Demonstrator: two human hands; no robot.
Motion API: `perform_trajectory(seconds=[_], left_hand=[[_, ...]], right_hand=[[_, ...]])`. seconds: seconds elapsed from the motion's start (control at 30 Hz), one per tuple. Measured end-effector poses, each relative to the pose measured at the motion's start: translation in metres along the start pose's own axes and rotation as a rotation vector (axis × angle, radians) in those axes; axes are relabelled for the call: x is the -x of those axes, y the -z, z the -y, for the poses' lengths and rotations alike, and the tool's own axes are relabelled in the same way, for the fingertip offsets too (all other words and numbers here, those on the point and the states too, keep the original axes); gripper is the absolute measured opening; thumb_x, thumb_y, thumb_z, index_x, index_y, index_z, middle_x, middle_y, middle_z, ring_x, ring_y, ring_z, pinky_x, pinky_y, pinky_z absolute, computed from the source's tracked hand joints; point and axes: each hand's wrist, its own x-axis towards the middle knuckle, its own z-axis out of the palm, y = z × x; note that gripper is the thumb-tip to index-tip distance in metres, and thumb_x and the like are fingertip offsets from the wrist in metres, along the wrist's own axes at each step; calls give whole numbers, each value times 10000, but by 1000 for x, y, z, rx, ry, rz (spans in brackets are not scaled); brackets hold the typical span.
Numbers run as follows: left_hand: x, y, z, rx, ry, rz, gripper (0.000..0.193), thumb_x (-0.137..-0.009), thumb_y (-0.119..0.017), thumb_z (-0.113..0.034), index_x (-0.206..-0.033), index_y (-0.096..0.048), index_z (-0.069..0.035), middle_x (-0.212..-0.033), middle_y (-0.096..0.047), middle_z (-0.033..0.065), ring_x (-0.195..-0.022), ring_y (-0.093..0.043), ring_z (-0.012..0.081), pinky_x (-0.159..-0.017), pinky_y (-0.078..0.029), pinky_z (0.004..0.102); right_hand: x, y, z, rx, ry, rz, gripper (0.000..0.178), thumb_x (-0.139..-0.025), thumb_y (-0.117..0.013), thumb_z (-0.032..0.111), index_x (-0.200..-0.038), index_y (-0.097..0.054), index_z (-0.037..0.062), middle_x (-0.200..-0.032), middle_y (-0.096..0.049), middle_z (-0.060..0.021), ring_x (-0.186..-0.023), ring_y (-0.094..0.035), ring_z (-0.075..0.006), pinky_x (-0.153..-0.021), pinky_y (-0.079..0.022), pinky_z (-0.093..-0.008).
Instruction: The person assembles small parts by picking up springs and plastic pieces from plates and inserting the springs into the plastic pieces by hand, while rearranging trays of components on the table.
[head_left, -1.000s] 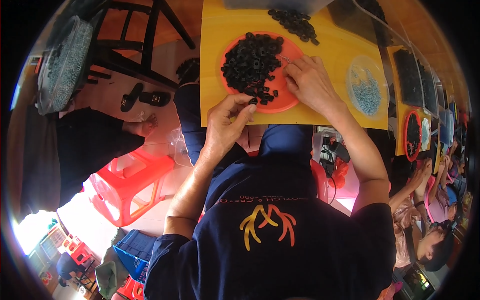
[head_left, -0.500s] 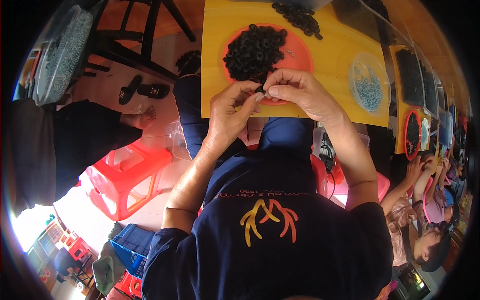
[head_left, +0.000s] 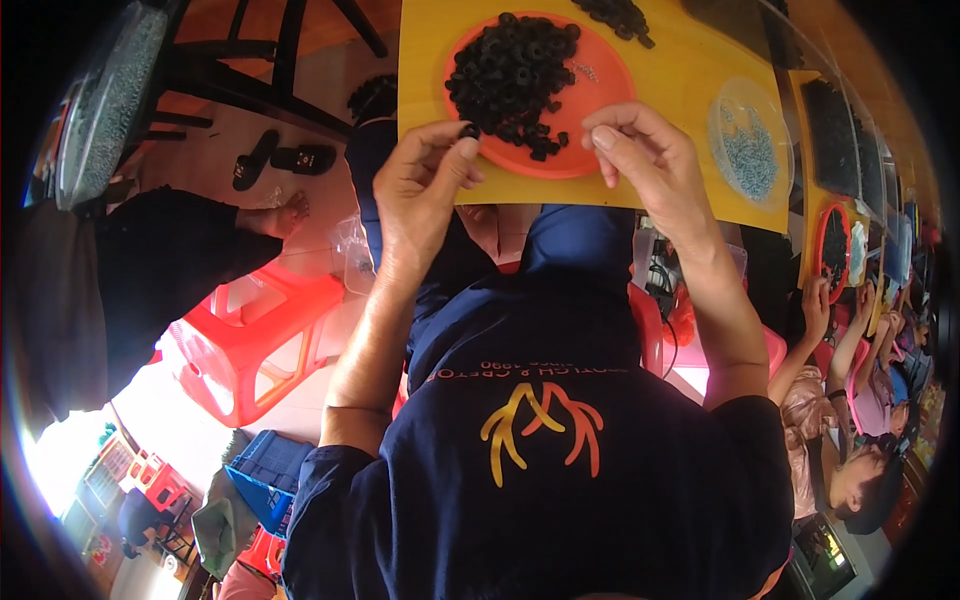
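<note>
A small round black plastic piece (head_left: 469,130) is pinched between the thumb and forefinger of my left hand (head_left: 420,185), just off the left rim of a round orange-red plate (head_left: 610,95). My right hand (head_left: 655,165) hovers at the plate's right rim, thumb and forefinger together. Whatever they might hold is too small to make out. A heap of hollow black pieces (head_left: 510,65) fills the plate's left side, with a few strays nearer me. Beside the heap lie several tiny silvery bits (head_left: 585,72).
The yellow tabletop (head_left: 680,100) carries a clear round tub (head_left: 785,150) of small metal parts at right and more black pieces (head_left: 620,15) at the far edge. A red stool (head_left: 240,345) and blue crate (head_left: 265,475) stand to the left. Other people sit working at right.
My hands were together over the plate's near rim. They have parted, the left moving left with the black piece and the right moving right. The view has shifted slightly.
</note>
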Motion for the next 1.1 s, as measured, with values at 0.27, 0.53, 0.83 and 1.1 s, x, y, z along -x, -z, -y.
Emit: perform_trajectory(seconds=[0.27,0.53,0.83,1.1], left_hand=[[12,24,9,-40,-5,-113,197,-965,-645,-59,-1145,-624,19,-995,-703,77,-780,-642,91,-708,-525,225],[26,55,30,-176,-113,-312,195,-979,-615,-42,-1155,-605,41,-1000,-710,162,-747,-639,117,-698,-504,226],[25,67,41,-128,-160,-412,181,-983,-599,-38,-1146,-586,39,-1011,-694,214,-693,-635,139,-658,-507,240],[22,86,61,-105,-141,-500,198,-974,-606,-29,-1155,-574,44,-1006,-696,212,-684,-639,150,-651,-515,248]], right_hand=[[32,36,-20,136,-72,153,196,-999,-610,151,-1116,-658,2,-911,-660,-18,-779,-566,-51,-682,-461,-207],[52,37,-27,297,-211,336,113,-935,-620,93,-952,-675,-4,-911,-661,-62,-764,-583,-108,-679,-456,-249],[53,16,-55,79,-498,437,113,-946,-603,53,-1003,-673,-15,-998,-658,-89,-876,-632,-141,-758,-503,-268],[43,-6,-91,234,-557,494,137,-963,-615,80,-1058,-666,-5,-1011,-678,-80,-912,-654,-158,-820,-531,-292]])
